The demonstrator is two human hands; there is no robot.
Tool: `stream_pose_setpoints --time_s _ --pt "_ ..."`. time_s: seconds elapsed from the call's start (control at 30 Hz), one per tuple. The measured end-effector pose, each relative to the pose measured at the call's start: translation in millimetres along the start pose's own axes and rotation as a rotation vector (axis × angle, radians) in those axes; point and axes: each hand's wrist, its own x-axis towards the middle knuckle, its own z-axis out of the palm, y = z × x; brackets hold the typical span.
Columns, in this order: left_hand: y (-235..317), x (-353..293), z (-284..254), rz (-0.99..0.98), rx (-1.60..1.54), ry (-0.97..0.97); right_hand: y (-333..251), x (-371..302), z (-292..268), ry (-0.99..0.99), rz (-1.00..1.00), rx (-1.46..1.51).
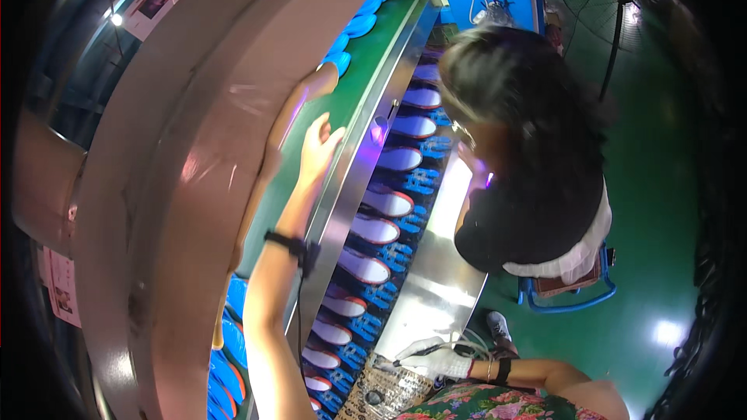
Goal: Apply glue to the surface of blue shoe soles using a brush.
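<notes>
My left hand (319, 144), bare, reaches over the green conveyor belt (334, 101) with thumb and fingers apart and nothing visible in it. A dark band with a box and cord circles that wrist. My right hand (436, 359), in a white glove, is closed around a thin dark-tipped tool (405, 359) with pale tubes behind it; its exact kind is unclear. Just below lies a brown patterned pad (381, 390). Between my arms runs a row of white soles (364, 266) with red rims, set along blue holders (397, 257).
Blue shoe-shaped pieces (362, 25) lie along the belt's far left, more blue pieces (222, 381) near my left arm. A big brownish machine housing (179, 187) walls the left. A co-worker (529, 155) leans over the line at right, on a blue-framed stool (568, 299).
</notes>
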Motion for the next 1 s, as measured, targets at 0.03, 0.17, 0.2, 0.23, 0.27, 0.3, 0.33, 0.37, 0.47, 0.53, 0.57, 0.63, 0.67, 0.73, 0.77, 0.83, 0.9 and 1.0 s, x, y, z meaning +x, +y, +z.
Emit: stream_pose_setpoints --time_s 0.03,0.17,0.2,0.23,0.27,0.3,0.33,0.37,0.47,0.53,0.57,0.63,0.67,0.73,0.77,0.83,0.9,1.0 --pt "-21.7 28.2 -32.5 0.253 0.406 0.020 -2.6 5.5 11.1 -0.123 -0.069 0.009" --pt "-52.9 145.2 14.5 0.102 0.788 0.003 11.0 43.0 -17.9 -0.062 0.011 -0.039" --pt "-70.1 168.3 36.7 0.061 0.853 0.000 16.7 57.1 -37.5 -0.036 0.023 -0.025" --pt "-66.0 186.3 32.1 0.099 0.879 0.045 11.2 66.9 -45.7 -0.038 0.011 -0.024" --pt "-64.9 202.0 27.0 0.132 0.906 0.089 7.1 77.2 -52.4 -0.043 0.002 -0.022" --pt "-64.8 218.9 19.0 0.044 0.891 0.010 4.4 87.9 -57.7 -0.049 -0.005 -0.017" --pt "-62.2 238.3 35.6 0.065 0.865 0.008 -0.8 102.1 -72.2 -0.021 -0.015 -0.015" --pt "-60.8 256.0 52.1 -0.005 0.839 -0.051 -5.3 116.0 -86.2 0.006 -0.024 -0.013" --pt "-103.6 308.9 9.6 -0.032 0.817 -0.020 -11.0 151.6 -99.0 -0.035 -0.057 0.008" --pt "-121.9 338.2 49.0 -0.001 0.813 -0.051 -12.8 175.4 -132.5 0.038 -0.066 0.021" --pt "-116.2 340.9 37.6 -0.106 0.789 -0.078 -13.9 183.6 -137.7 0.027 -0.079 0.031" --pt "-113.7 338.7 -17.2 -0.124 0.826 -0.080 -15.5 201.0 -134.7 -0.033 -0.107 0.057" --pt "-112.5 346.0 4.5 -0.118 0.784 -0.146 -16.7 207.9 -150.8 0.009 -0.114 0.064" --pt "-92.0 349.2 57.6 -0.101 0.816 -0.238 -19.7 215.2 -184.4 0.095 -0.125 0.091" --pt "-61.7 338.7 97.3 -0.100 0.832 -0.225 -19.2 209.1 -203.9 0.162 -0.131 0.109" --pt "-39.4 290.1 28.6 -0.094 1.028 0.033 -16.8 210.5 -164.2 0.041 -0.134 0.155" --pt "-53.5 297.5 52.5 -0.081 1.055 0.011 -15.1 204.6 -171.8 0.075 -0.134 0.186" --pt "-93.1 272.9 5.4 -0.011 1.160 0.169 -8.5 196.1 -138.9 -0.015 -0.123 0.252"
